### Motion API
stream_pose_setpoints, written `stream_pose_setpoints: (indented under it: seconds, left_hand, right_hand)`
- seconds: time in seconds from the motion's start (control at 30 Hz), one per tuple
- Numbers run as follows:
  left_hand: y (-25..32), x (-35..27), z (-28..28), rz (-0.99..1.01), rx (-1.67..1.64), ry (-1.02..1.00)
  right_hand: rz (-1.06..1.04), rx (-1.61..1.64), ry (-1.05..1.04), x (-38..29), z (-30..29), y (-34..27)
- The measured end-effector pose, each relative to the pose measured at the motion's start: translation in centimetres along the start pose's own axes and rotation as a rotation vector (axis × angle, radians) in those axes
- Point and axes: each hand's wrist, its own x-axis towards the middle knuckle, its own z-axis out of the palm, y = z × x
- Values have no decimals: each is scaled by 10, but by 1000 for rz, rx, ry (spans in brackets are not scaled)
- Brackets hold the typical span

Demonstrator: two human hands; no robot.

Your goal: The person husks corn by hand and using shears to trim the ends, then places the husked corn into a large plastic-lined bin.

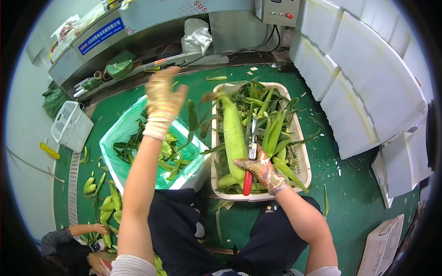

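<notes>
My left hand (164, 93), in a pale striped glove, is raised and blurred, fingers apart with nothing seen in it. Beneath it stands a white foam box (203, 162) with a green plastic liner (119, 141), holding loose corn husks (169, 143). My right hand (264, 169), in a camouflage-patterned glove, grips red-handled pruning shears (248, 183), blades pointing away from me. Its thumb lies against a large pale green ear of corn (233, 134) with brown silk at the far end. Under both is a cream plastic crate (304, 165) full of husks and leaves (276, 126).
White foam boxes (376, 76) are stacked at the right. Steel machinery (228, 32) with a control box (278, 12) stands ahead. On the green floor (352, 186), ears of corn (110, 203) lie at left near another person's hand (100, 228). A white crate (74, 122) stands by the wall.
</notes>
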Motion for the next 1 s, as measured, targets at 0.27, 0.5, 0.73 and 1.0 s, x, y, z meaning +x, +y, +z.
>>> stream_pose_setpoints:
  seconds: [0.27, 0.5, 0.73, 1.0]
  left_hand:
    - [79, -107, 26, -657, -1072, -596]
    - [60, -122, 51, -842, -1384, -458]
    - [46, -123, 41, -840, -1149, -750]
    - [63, -137, 45, -829, -1322, -1034]
  right_hand:
    - [-13, 205, 4, -17, 9, 6]
    - [49, -787, -178, -32, 0, -19]
    - [29, -599, -326, -9, -22, 13]
    - [309, 177, -295, -13, -19, -4]
